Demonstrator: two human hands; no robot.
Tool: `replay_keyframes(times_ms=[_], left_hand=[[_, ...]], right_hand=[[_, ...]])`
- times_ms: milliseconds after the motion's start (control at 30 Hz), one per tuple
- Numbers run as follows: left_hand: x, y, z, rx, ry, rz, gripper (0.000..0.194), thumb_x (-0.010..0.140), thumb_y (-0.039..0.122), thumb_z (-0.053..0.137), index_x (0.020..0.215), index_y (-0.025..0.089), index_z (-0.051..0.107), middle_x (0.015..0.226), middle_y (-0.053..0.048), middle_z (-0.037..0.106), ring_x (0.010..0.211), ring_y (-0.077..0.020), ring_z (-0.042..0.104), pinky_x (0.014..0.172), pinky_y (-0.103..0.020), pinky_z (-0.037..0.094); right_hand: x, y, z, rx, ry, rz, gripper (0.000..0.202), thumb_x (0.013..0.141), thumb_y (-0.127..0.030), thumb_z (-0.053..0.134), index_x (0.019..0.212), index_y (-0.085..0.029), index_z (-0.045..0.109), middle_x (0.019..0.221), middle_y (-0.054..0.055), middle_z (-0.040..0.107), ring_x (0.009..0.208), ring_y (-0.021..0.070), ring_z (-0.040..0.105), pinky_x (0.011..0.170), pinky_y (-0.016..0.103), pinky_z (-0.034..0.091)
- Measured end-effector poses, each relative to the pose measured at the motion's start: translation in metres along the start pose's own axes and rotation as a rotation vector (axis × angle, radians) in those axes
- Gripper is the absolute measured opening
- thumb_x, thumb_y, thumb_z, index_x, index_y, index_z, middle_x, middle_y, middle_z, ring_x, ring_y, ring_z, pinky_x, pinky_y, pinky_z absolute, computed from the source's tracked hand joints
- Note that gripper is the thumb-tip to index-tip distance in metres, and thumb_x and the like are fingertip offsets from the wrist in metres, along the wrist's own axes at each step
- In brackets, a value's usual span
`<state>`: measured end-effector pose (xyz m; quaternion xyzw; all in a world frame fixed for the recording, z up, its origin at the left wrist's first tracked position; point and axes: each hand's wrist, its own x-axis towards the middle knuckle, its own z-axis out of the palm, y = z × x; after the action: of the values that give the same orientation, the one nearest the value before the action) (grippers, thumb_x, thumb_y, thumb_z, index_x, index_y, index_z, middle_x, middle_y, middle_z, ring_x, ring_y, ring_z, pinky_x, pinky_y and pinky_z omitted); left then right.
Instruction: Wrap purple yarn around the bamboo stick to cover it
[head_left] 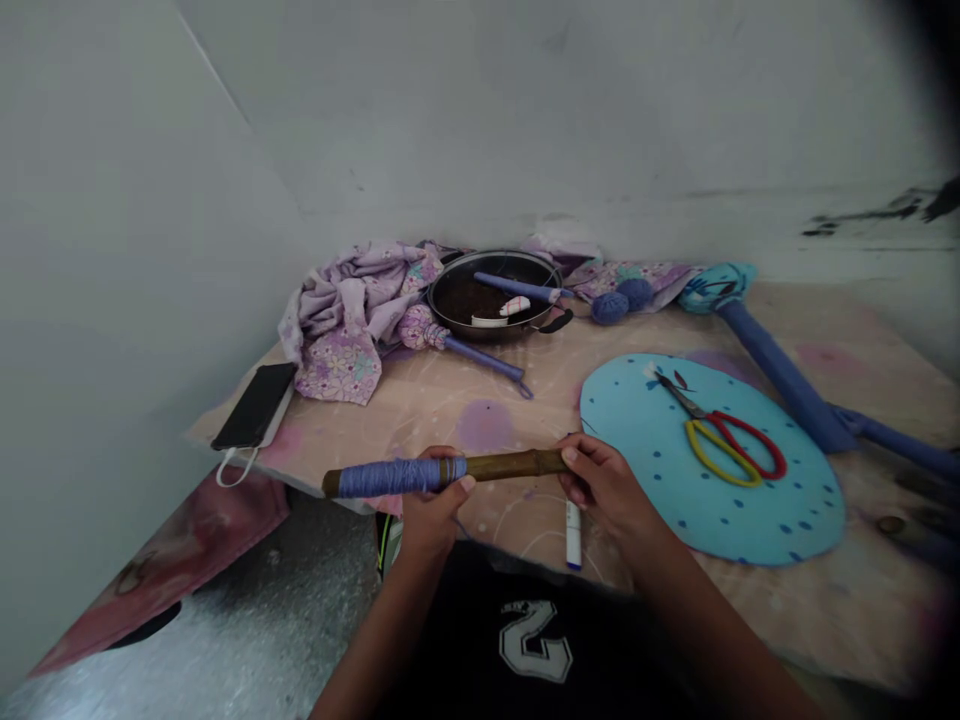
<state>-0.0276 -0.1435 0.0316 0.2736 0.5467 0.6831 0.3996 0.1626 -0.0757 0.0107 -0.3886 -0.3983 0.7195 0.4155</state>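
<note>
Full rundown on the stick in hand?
The stick looks like brown bamboo, with a visible joint. Blue-purple yarn wraps roughly its left half, leaving the left tip bare; the right half is bare. It is held nearly level. The left hand grips it near the yarn's right end; the right hand pinches its right end.

The table (420, 415), pale pink and patterned, bears a black-topped item (253, 405) at its left edge, a bunched floral cloth (345, 325), a dark pan (456, 298) toward the back and, before it, a floral-headed purple stick (484, 357) — then, rightward, a spotted blue disc (712, 512) and thick blue shaft (780, 370). A white marker (573, 535) lies near the front.
</note>
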Motion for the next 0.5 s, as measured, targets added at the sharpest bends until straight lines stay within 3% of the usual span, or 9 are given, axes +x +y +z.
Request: replay_keyframes(times_ms=[167, 500], left_hand=[[-0.0002, 0.004, -0.0014, -0.033, -0.002, -0.058, 0.036, 0.048, 0.023, 0.075, 0.077, 0.019, 0.054, 0.057, 0.007, 0.045, 0.049, -0.0059, 0.039, 0.047, -0.02, 0.031], [0.0004, 0.0042, -0.0007, -0.052, 0.03, -0.038, 0.035, 0.048, 0.026, 0.075, 0.076, 0.018, 0.057, 0.053, 0.007, 0.042, 0.048, -0.0064, 0.039, 0.047, -0.02, 0.032]], right_hand=[[0.0003, 0.0001, 0.0007, -0.024, 0.001, -0.002, 0.028, 0.069, -0.042, 0.069, 0.069, -0.019, 0.053, 0.039, -0.007, 0.046, 0.029, 0.0049, 0.033, 0.032, 0.017, 0.018], [0.0004, -0.0009, -0.0031, 0.028, 0.076, -0.005, 0.029, 0.065, -0.04, 0.073, 0.067, -0.018, 0.055, 0.039, -0.006, 0.046, 0.029, 0.0032, 0.033, 0.033, 0.017, 0.017]])
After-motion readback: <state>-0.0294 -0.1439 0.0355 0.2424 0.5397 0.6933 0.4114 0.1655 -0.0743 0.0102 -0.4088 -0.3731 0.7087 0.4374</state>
